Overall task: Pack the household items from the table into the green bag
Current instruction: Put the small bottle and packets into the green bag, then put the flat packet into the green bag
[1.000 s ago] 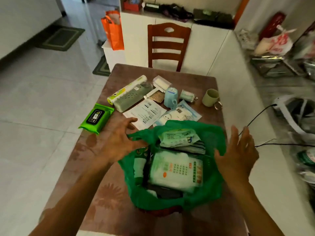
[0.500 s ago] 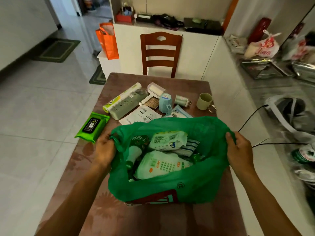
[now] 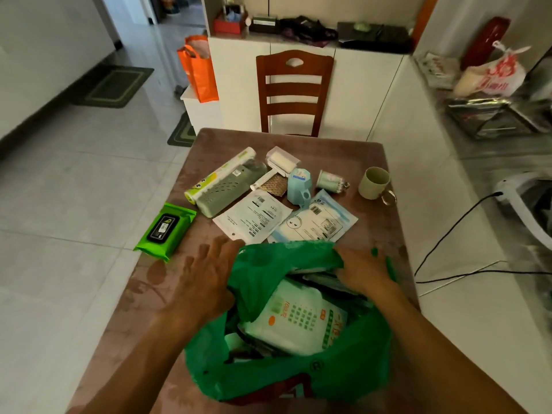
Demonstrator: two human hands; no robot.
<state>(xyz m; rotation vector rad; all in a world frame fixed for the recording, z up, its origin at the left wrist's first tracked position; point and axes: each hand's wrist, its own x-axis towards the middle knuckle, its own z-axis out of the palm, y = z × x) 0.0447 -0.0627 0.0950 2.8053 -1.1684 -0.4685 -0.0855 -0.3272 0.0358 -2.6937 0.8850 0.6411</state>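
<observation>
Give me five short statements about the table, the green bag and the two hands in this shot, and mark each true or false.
1. The green wipes pack lies at the table's left edge, outside the green bag. True.
2. The mug is already inside the bag. False: it stands on the table, far right of the remaining items.
3. Both hands are at the bag's far rim, the left hand on its left side and the right hand on its right. True.
4. The bag is empty. False: a white pack with green print shows in its mouth.
5. The light blue cup lies on the floor. False: it is on the table, beside the lint roller.
</observation>
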